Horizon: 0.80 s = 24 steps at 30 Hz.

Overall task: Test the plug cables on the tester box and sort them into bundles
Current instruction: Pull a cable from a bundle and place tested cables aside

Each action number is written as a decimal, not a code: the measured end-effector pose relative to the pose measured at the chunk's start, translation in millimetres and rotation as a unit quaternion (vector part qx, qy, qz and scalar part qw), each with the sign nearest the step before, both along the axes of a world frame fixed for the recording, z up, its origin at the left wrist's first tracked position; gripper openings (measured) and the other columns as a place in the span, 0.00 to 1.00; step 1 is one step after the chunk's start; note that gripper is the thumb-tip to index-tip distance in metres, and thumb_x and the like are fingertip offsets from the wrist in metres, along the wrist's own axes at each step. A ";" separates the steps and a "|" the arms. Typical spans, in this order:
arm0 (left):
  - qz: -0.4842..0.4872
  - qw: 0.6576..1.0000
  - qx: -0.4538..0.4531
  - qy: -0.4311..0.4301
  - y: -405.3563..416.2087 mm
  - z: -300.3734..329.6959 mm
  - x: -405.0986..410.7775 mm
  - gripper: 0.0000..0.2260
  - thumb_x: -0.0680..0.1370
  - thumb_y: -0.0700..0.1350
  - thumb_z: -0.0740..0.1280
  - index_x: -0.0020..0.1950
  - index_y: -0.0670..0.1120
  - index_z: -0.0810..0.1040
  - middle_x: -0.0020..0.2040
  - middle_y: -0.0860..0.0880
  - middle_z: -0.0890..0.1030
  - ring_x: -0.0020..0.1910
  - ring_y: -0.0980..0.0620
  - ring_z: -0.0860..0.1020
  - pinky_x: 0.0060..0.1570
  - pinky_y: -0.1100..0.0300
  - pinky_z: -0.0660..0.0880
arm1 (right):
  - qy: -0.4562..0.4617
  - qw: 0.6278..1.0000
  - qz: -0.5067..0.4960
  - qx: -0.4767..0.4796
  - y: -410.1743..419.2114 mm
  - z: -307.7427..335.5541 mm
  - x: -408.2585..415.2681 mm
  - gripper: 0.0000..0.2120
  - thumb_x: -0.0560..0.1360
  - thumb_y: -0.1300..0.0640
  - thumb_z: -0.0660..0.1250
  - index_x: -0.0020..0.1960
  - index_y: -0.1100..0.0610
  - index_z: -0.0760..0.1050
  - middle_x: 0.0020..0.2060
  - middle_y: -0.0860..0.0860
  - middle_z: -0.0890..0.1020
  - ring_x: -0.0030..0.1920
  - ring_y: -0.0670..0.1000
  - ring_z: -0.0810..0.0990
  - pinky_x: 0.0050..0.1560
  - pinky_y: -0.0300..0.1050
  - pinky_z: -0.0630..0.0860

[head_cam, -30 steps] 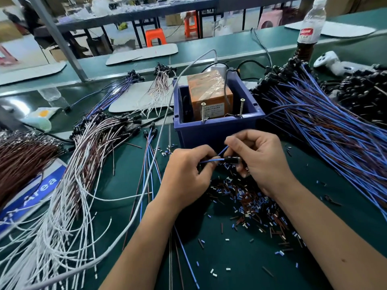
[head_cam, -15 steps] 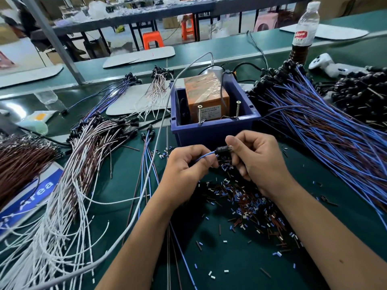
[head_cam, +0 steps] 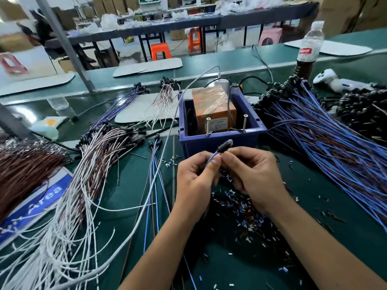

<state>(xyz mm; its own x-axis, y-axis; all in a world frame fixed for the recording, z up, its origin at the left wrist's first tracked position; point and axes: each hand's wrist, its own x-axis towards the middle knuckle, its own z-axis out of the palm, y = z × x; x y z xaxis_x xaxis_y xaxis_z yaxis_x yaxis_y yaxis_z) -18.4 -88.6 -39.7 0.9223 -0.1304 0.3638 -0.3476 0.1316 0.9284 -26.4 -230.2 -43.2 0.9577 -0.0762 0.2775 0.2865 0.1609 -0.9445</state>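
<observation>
A blue plug cable with a black plug (head_cam: 225, 145) is raised just in front of the tester box (head_cam: 217, 139), a blue bin holding an orange unit and two upright screws. My left hand (head_cam: 196, 181) pinches the blue wire just behind the plug. My right hand (head_cam: 253, 176) pinches the cable at the plug's base, fingers curled. The plug's tip points up and right, toward the bin's front wall, and looks blurred. A large heap of blue cables (head_cam: 326, 147) lies to the right. White and brown bundles (head_cam: 88, 176) lie to the left.
Snipped insulation bits (head_cam: 240, 210) litter the green mat under my hands. Three loose blue cables (head_cam: 155, 185) lie left of my wrist. A grey cord (head_cam: 167, 130) arcs over the table. A water bottle (head_cam: 310, 42) and a white controller (head_cam: 333, 80) stand far right.
Both hands have lifted the plug from low over the mat up to the bin's front wall, and the plug has tilted from lying sideways to pointing upward.
</observation>
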 end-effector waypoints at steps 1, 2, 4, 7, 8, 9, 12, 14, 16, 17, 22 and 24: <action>-0.001 1.000 -0.004 0.003 -1.8 0.8 -0.4 0.13 0.81 0.41 0.66 0.38 0.49 0.81 0.27 0.52 0.70 0.27 0.56 0.65 0.29 0.67 0.63 | -0.001 1.000 0.001 0.005 0.5 0.7 0.2 0.08 0.74 0.50 0.74 0.46 0.53 0.87 0.25 0.50 0.76 0.19 0.46 0.66 0.20 0.35 0.61; -0.002 1.000 -0.005 0.006 -2.7 0.9 -1.0 0.13 0.82 0.41 0.66 0.38 0.48 0.81 0.27 0.51 0.70 0.27 0.56 0.65 0.29 0.66 0.63 | -0.001 1.000 -0.002 0.010 -0.2 1.0 0.1 0.08 0.74 0.50 0.74 0.45 0.54 0.87 0.25 0.51 0.76 0.19 0.46 0.66 0.20 0.34 0.61; 0.003 1.000 0.000 0.000 -4.4 0.5 -1.4 0.12 0.82 0.42 0.65 0.39 0.43 0.80 0.27 0.50 0.71 0.28 0.55 0.66 0.30 0.65 0.63 | -0.001 1.000 -0.008 0.024 -2.1 2.4 0.1 0.07 0.73 0.51 0.74 0.44 0.54 0.87 0.26 0.53 0.77 0.20 0.45 0.66 0.20 0.34 0.61; 0.034 0.999 0.015 -0.019 -6.0 0.1 -2.1 0.12 0.82 0.43 0.66 0.41 0.41 0.81 0.30 0.50 0.73 0.30 0.54 0.69 0.32 0.63 0.66 | -0.001 0.999 -0.013 0.048 -3.2 3.6 -0.1 0.07 0.74 0.51 0.73 0.44 0.54 0.85 0.27 0.53 0.78 0.20 0.45 0.66 0.20 0.34 0.61; 0.048 0.998 0.016 -0.027 -5.7 0.4 -2.3 0.11 0.82 0.44 0.66 0.42 0.42 0.82 0.30 0.50 0.74 0.31 0.54 0.70 0.33 0.62 0.67 | 0.002 0.998 -0.020 0.060 -4.8 4.1 0.3 0.07 0.75 0.51 0.72 0.43 0.54 0.84 0.26 0.54 0.76 0.20 0.45 0.65 0.20 0.34 0.60; 0.064 0.997 0.011 -0.034 -5.0 0.7 -2.2 0.10 0.82 0.44 0.66 0.44 0.43 0.84 0.31 0.49 0.75 0.32 0.54 0.71 0.34 0.62 0.68 | 0.002 0.997 -0.028 0.070 -7.0 5.1 1.4 0.08 0.77 0.51 0.70 0.44 0.54 0.83 0.26 0.57 0.74 0.20 0.46 0.65 0.21 0.35 0.59; 0.133 0.989 -0.013 -0.059 -2.3 2.6 -1.0 0.08 0.83 0.44 0.68 0.47 0.46 0.85 0.32 0.49 0.77 0.32 0.53 0.72 0.33 0.63 0.68 | -0.013 0.996 -0.056 0.074 -13.6 8.5 3.0 0.11 0.86 0.55 0.61 0.47 0.56 0.76 0.40 0.64 0.81 0.22 0.49 0.69 0.22 0.36 0.62; 0.184 0.980 -0.018 -0.076 -1.3 4.2 -0.5 0.05 0.82 0.42 0.70 0.47 0.45 0.84 0.33 0.49 0.79 0.32 0.56 0.75 0.34 0.66 0.71 | -0.029 0.993 -0.106 0.037 -14.0 8.7 1.7 0.10 0.87 0.56 0.61 0.49 0.58 0.75 0.41 0.57 0.84 0.23 0.48 0.71 0.23 0.37 0.65; 0.208 0.974 -0.034 -0.078 -1.0 5.1 0.1 0.01 0.80 0.41 0.72 0.50 0.45 0.83 0.34 0.49 0.81 0.32 0.56 0.79 0.37 0.65 0.75 | -0.065 0.971 -0.220 -0.063 -14.6 5.4 0.7 0.09 0.85 0.55 0.65 0.48 0.56 0.79 0.36 0.51 0.83 0.27 0.46 0.74 0.28 0.40 0.70; 0.221 0.971 -0.043 -0.074 -1.1 5.2 0.9 0.02 0.80 0.41 0.72 0.52 0.46 0.83 0.34 0.49 0.81 0.33 0.55 0.80 0.38 0.65 0.76 | -0.085 0.949 -0.281 -0.112 -15.4 4.2 0.6 0.08 0.84 0.55 0.66 0.48 0.54 0.81 0.35 0.48 0.83 0.30 0.46 0.77 0.31 0.41 0.74; 0.250 0.964 -0.062 -0.069 -0.6 4.4 6.4 0.03 0.79 0.39 0.73 0.51 0.46 0.85 0.34 0.50 0.82 0.33 0.56 0.80 0.39 0.66 0.76 | -0.136 0.889 -0.395 -0.185 -11.5 8.0 1.6 0.06 0.82 0.55 0.70 0.56 0.56 0.83 0.39 0.44 0.85 0.39 0.45 0.85 0.40 0.42 0.82; 0.248 0.965 -0.063 -0.066 -1.2 4.1 5.6 0.04 0.79 0.39 0.73 0.50 0.47 0.85 0.35 0.51 0.83 0.34 0.57 0.80 0.39 0.67 0.76 | -0.150 0.876 -0.403 -0.217 -10.4 8.2 2.0 0.06 0.82 0.56 0.70 0.55 0.57 0.84 0.41 0.47 0.86 0.41 0.45 0.85 0.41 0.48 0.82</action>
<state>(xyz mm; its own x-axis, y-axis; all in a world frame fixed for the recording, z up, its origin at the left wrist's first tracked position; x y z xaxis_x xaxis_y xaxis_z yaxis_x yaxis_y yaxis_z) -12.8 -89.8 -35.6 0.8047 0.3673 0.4665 -0.5110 0.0283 0.8591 -24.4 -240.6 -35.0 0.5205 -0.5194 0.6777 0.3878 -0.5633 -0.7296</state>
